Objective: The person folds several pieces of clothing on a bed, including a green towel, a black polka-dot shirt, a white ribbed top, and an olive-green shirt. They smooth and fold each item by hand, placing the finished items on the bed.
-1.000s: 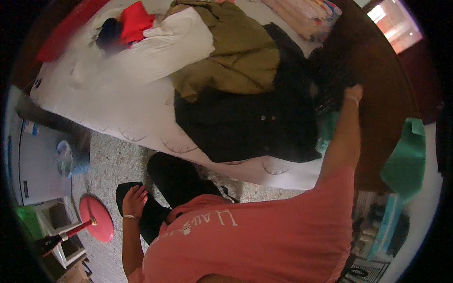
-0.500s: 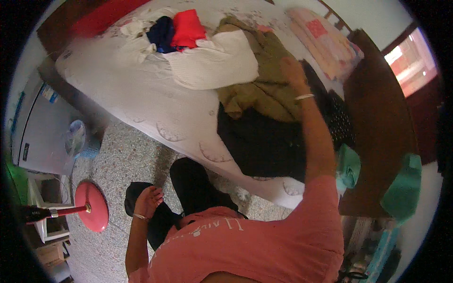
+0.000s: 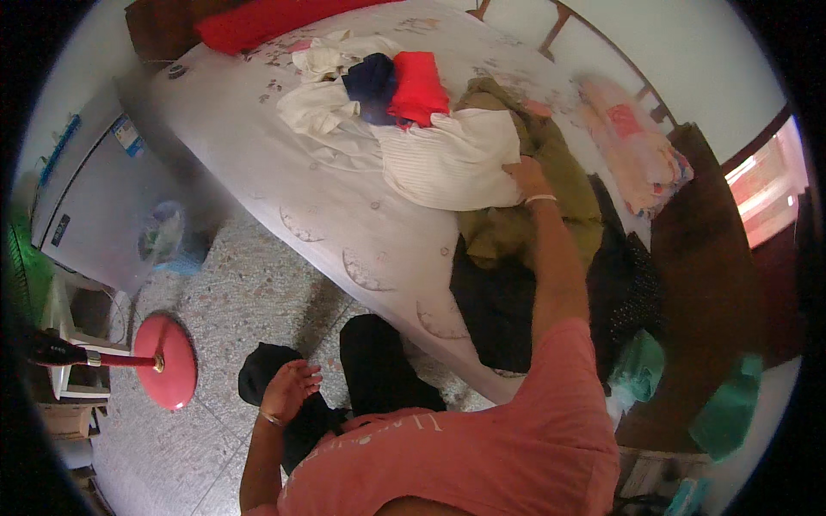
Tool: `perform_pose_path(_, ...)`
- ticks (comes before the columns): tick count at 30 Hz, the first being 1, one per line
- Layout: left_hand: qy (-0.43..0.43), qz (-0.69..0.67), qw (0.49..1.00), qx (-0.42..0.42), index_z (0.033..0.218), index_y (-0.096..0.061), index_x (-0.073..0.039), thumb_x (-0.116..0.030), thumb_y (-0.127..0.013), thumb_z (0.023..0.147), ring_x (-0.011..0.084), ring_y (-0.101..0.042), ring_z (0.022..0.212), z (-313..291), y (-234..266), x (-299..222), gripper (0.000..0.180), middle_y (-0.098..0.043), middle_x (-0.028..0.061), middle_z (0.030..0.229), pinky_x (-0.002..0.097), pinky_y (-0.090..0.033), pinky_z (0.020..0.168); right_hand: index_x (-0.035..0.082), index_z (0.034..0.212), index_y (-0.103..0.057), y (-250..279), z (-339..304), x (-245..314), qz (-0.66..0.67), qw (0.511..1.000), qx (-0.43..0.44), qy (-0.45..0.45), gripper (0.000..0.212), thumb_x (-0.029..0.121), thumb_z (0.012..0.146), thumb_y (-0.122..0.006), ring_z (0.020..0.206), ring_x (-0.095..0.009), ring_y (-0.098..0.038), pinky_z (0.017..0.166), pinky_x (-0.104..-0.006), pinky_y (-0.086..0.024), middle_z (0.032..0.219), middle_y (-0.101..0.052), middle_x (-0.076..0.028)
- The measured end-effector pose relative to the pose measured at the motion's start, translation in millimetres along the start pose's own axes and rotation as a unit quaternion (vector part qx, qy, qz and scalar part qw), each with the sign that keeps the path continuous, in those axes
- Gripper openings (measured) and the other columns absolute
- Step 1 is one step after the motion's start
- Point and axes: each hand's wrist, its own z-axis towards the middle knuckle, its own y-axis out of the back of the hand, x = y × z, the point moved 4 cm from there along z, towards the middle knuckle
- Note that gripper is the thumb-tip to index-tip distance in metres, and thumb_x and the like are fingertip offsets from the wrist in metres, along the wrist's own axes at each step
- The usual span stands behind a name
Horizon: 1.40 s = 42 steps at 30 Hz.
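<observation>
My right hand (image 3: pixel 528 179) reaches over the bed, closed on the right edge of a white ribbed garment (image 3: pixel 452 163). Under that edge lies a crumpled olive-green garment (image 3: pixel 572 202), with black clothing (image 3: pixel 490 305) spread below it toward the near side. A folded red cloth (image 3: pixel 419 88) and a dark blue one (image 3: pixel 372 89) sit at the white garment's far left, beside rumpled cream clothes (image 3: pixel 318 107). Down by my knee, my left hand (image 3: pixel 291 391) hangs with loosely bent fingers and nothing in it.
The bed (image 3: pixel 267 163) has a pale patterned sheet. Folded pink bedding (image 3: pixel 637 150) lies by the wooden headboard (image 3: pixel 701 267), where green bags (image 3: pixel 637 365) hang. On the floor stand a red round fan base (image 3: pixel 165 365), a blue bin (image 3: pixel 181 249) and a grey fridge (image 3: pixel 103 206).
My right hand has moved from the olive garment to the white garment's edge. The view has shifted, and my left hand stays low by my knee.
</observation>
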Motion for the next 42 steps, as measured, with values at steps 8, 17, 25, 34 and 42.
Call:
perform_pose_path(8, 0.016, 0.007, 1.000, 0.019, 0.116, -0.049, -0.004, -0.023, -0.053, 0.093, 0.0257, -0.061, 0.093, 5.6, -16.7, -1.8, 0.030, -0.060, 0.0175, 0.112, 0.0386, -0.049, 0.082, -0.003, 0.111, -0.058, 61.8, -50.0, 122.0, 0.031, 0.937, -0.215, 0.272, 0.038, 0.017, 0.080, -0.063, 0.090, -0.023, -0.060, 0.080, -0.0343, -0.047, 0.101, -0.064, -0.015)
perform_pose_path(17, -0.173, 0.309, 0.935, 0.032, 0.116, -0.053, -0.004, -0.013, -0.055, 0.091, 0.0133, -0.056, 0.095, -3.1, -67.9, -98.9, 0.027, -0.060, 0.0043, 0.106, 0.0276, -0.046, 0.083, -0.001, 0.116, -0.058, 105.1, -175.1, 305.8, 0.050, 0.942, 0.150, 0.296, 0.038, 0.015, 0.082, -0.059, 0.091, -0.015, -0.056, 0.080, -0.0296, -0.046, 0.100, -0.063, -0.006)
perform_pose_path(25, -0.451, 0.413, 0.783, 0.115, 0.126, -0.046, -0.007, -0.007, -0.061, 0.087, 0.0157, -0.054, 0.105, -36.1, -193.1, -222.5, 0.042, -0.052, 0.0065, 0.122, 0.0292, -0.046, 0.087, 0.001, 0.105, -0.063, 122.8, -279.8, 379.2, 0.021, 0.897, 0.239, 0.372, 0.026, 0.007, 0.081, -0.058, 0.086, -0.010, -0.058, 0.079, -0.0248, -0.047, 0.095, -0.063, -0.002)
perform_pose_path(34, -0.569, 0.464, 0.641, 0.224, 0.145, -0.024, -0.012, -0.022, -0.075, 0.077, 0.0245, -0.036, 0.130, -82.0, -306.2, -265.2, 0.085, -0.037, 0.0095, 0.141, 0.0405, -0.026, 0.109, -0.001, 0.107, -0.064, 137.8, -347.1, 447.4, -0.107, 0.786, 0.276, 0.543, 0.027, -0.002, 0.080, -0.060, 0.089, -0.015, -0.061, 0.083, -0.0274, -0.049, 0.098, -0.066, -0.007)
perform_pose_path(42, -0.356, 0.367, 0.772, 0.377, 0.127, -0.049, -0.001, -0.029, -0.074, 0.079, 0.0152, -0.056, 0.103, -90.9, -290.5, -262.5, 0.061, -0.060, 0.0090, 0.111, 0.0286, -0.043, 0.090, -0.001, 0.096, -0.067, 92.1, -357.7, 478.0, -0.139, 0.713, 0.315, 0.611, 0.020, -0.002, 0.077, -0.059, 0.082, -0.023, -0.065, 0.078, -0.0320, -0.054, 0.093, -0.067, -0.012)
